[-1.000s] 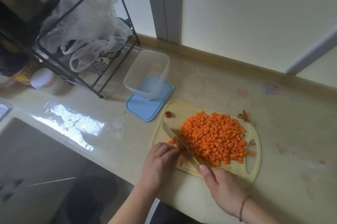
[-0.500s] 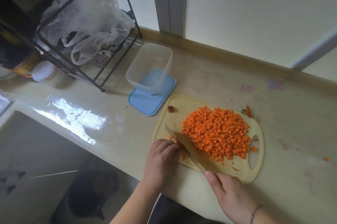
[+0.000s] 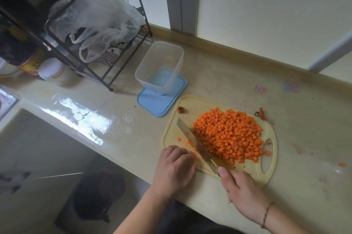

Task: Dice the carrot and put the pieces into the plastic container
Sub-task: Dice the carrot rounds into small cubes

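A person's right hand (image 3: 242, 190) gripped a knife (image 3: 196, 145), its blade angled across a yellow cutting board (image 3: 171, 129) beside a heap of diced carrot (image 3: 228, 135). The left hand (image 3: 174, 169), fingers curled, rested on the board's near edge; whether it held anything could not be seen. The plastic container (image 3: 160, 67) stood empty on a blue lid (image 3: 152, 103) just behind the board.

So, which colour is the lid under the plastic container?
Light blue lid, seen in the head view.
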A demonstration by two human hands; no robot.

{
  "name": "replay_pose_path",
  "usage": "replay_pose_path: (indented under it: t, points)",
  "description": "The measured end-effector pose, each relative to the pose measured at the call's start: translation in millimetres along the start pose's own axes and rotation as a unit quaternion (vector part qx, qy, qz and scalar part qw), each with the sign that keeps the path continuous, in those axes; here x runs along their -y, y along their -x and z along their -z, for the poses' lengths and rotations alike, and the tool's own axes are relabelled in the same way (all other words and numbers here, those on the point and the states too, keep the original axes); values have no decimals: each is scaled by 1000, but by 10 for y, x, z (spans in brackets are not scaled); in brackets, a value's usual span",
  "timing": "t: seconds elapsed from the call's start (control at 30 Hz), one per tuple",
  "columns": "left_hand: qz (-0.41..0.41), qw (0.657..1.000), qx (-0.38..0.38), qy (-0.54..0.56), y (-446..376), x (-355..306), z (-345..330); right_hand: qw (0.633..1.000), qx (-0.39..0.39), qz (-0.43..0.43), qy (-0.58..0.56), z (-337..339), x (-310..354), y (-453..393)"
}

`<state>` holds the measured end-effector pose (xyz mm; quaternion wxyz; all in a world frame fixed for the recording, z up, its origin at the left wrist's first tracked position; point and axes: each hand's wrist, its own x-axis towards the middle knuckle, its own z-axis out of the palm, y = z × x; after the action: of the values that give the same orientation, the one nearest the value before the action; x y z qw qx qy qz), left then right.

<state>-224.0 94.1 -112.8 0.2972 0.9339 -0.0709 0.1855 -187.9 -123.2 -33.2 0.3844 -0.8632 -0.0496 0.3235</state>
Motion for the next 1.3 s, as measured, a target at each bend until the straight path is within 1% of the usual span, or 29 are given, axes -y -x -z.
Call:
replay_pose_path:
  t: [0.1,0.27,0.57,0.7,0.8,0.9,1.0,1.07,1.17,1.3]
  points:
    - [3,1000,-16,-25,-7,22,-52,1000,11,-9,-5,41,3,102]
    - [11,999,-28,-24,-64,48,-72,1000,21,-21,0,74,13,179]
    - [43,999,-22,-25,-81,3,-98,999,20,-1,34,34,27,151]
    - [45,998,-30,-26,-45,8,-115,999,4,12,52,-22,64,38]
    - [33,999,-41,7,-49,-8,-67,999,-4,26,35,-38,95,-26]
    - [29,998,-54,17,-124,15,-6,999,-31,-5,-31,31,92,-7]
    - [38,998,-48,6,-299,110,-2,995,-61,-40,-60,158,38,29]
    - [39,999,-23,-6,-422,164,-19,995,-64,-54,-53,225,7,56]
    - [11,999,39,-27,-497,215,-50,995,-63,-62,-46,246,-1,104]
    - [-13,998,54,-19,-523,218,-39,994,-77,-58,-47,187,25,157]
